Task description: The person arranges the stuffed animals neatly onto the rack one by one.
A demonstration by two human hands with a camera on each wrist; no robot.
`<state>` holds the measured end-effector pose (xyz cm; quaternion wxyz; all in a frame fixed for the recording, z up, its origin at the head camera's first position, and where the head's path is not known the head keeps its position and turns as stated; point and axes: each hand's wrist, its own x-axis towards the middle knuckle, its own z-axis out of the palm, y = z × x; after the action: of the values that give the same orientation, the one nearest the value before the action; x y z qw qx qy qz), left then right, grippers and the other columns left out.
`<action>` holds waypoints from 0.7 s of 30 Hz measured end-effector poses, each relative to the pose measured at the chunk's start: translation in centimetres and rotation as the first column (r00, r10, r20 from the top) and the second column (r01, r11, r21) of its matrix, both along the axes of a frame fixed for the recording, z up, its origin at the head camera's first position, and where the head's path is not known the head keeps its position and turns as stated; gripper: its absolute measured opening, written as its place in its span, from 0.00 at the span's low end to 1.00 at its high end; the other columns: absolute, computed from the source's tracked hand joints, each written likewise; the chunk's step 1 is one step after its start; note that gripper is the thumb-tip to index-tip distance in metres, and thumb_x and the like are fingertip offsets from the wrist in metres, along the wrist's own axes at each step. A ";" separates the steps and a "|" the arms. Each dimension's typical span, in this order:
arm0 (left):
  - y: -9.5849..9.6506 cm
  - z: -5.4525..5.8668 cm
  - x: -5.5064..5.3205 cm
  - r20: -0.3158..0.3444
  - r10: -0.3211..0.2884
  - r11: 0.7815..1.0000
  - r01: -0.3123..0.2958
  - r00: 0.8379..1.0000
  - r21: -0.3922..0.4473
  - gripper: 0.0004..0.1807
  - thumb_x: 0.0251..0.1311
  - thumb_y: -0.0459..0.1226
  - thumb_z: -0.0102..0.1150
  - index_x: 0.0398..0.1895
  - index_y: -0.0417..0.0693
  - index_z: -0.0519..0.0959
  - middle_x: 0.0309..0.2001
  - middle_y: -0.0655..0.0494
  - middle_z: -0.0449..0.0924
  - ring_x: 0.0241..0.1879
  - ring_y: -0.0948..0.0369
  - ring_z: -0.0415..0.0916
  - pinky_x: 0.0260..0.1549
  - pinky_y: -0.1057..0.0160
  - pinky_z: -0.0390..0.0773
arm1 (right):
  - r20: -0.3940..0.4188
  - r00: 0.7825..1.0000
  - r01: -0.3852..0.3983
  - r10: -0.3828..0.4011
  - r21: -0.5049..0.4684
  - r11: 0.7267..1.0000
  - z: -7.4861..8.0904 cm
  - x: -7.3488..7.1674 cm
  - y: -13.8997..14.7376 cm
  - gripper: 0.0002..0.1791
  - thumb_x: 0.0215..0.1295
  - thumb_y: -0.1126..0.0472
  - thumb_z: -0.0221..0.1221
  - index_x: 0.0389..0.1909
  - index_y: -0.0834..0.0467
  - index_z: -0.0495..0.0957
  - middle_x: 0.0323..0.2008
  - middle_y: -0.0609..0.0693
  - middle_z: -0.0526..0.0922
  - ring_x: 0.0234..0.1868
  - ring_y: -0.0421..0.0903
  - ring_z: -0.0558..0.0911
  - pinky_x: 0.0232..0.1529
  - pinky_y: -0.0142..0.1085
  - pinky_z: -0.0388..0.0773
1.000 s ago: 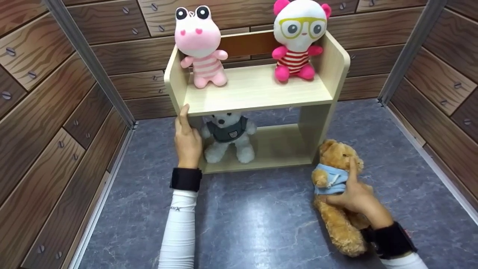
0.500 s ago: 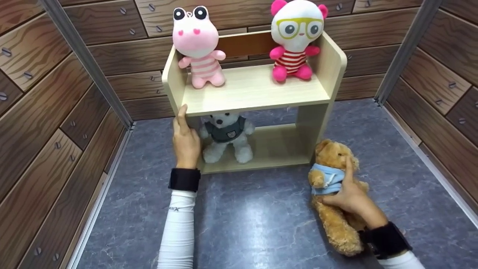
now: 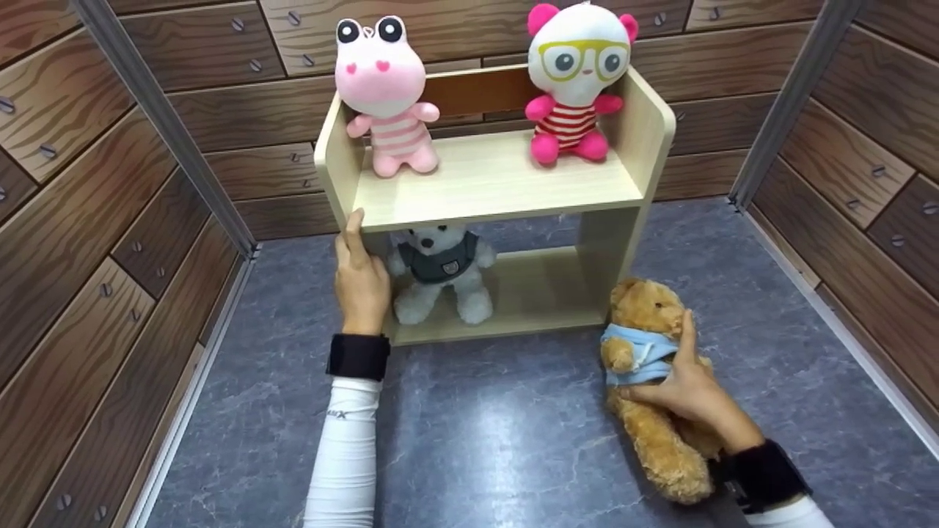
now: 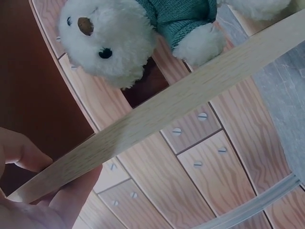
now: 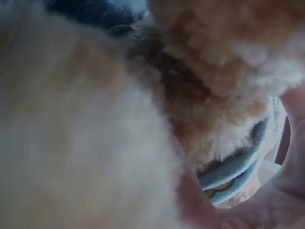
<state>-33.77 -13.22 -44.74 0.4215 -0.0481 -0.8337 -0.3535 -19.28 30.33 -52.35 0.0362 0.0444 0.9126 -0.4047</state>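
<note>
My left hand (image 3: 362,282) grips the front edge of the left side panel of a pale wooden two-tier shelf (image 3: 469,213). In the left wrist view, thumb and fingers (image 4: 71,195) lie on either side of that panel (image 4: 157,109). My right hand (image 3: 693,389) holds a brown teddy bear (image 3: 645,308) in a light blue top round its body, beside the shelf's lower right corner. The bear leans back with its legs toward me; some fingers are hidden behind it. Its blurred fur (image 5: 86,133) fills most of the right wrist view.
On the upper tier sit a pink frog-like plush (image 3: 392,95) at left and a panda plush (image 3: 576,81) with yellow glasses at right. A white plush bear (image 3: 440,271) in a dark green top sits at lower left. Wood-patterned walls (image 3: 147,183) enclose the grey floor (image 3: 499,425).
The whole head view has drifted slightly left. Both hands keep their holds, and the teddy bear stays beside the shelf with little visible movement of its own.
</note>
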 end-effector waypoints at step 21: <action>0.1 -0.1 -0.1 -0.048 0.014 1.000 -0.015 0.999 -0.017 0.40 0.55 0.19 0.48 0.69 0.60 0.59 0.54 0.33 0.73 0.31 0.36 0.76 0.24 0.41 0.76 | -0.177 0.984 0.038 -0.029 0.045 0.998 -0.5 0.7 -1.5 0.88 0.32 0.58 0.80 0.74 0.50 0.11 0.68 0.86 0.50 0.64 0.80 0.62 0.63 0.67 0.63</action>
<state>-33.92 -13.09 -44.80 0.4432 -0.0542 -0.8268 -0.3421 -18.56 28.87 -52.88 -0.0524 0.0246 0.9210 -0.3853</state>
